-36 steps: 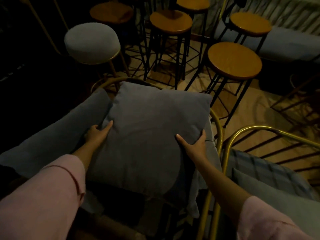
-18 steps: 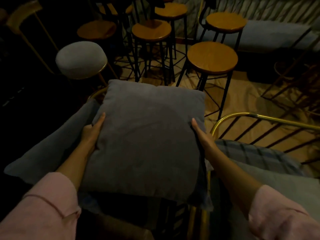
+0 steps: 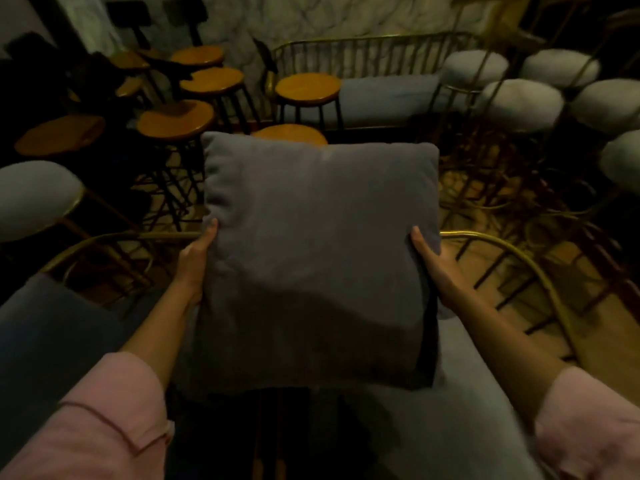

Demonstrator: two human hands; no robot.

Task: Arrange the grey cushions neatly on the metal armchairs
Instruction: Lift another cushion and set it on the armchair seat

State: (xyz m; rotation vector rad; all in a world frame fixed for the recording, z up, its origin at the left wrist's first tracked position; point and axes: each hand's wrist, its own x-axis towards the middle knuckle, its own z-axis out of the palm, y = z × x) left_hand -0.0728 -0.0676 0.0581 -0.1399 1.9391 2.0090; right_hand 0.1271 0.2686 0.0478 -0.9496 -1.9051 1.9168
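I hold a square grey cushion (image 3: 318, 251) up in front of me, between two gold metal armchairs. My left hand (image 3: 195, 261) grips its left edge and my right hand (image 3: 427, 259) grips its right edge. The left armchair (image 3: 104, 239) shows its curved gold rail, with a grey cushion (image 3: 52, 327) lying on its seat. On the right, the other armchair (image 3: 519, 258) has a light grey seat cushion (image 3: 457, 393) below my right forearm. The held cushion hides the gap between the chairs.
Several wooden bar stools (image 3: 175, 119) stand ahead on the left. White padded stools (image 3: 523, 100) crowd the right, and one (image 3: 34, 195) sits at the left edge. A gold-railed bench with a grey seat (image 3: 388, 95) runs along the back wall.
The cushion has come up off the left armchair and moved right, now held upright between both chairs. My view has swung right, bringing the white stools and bench into sight.
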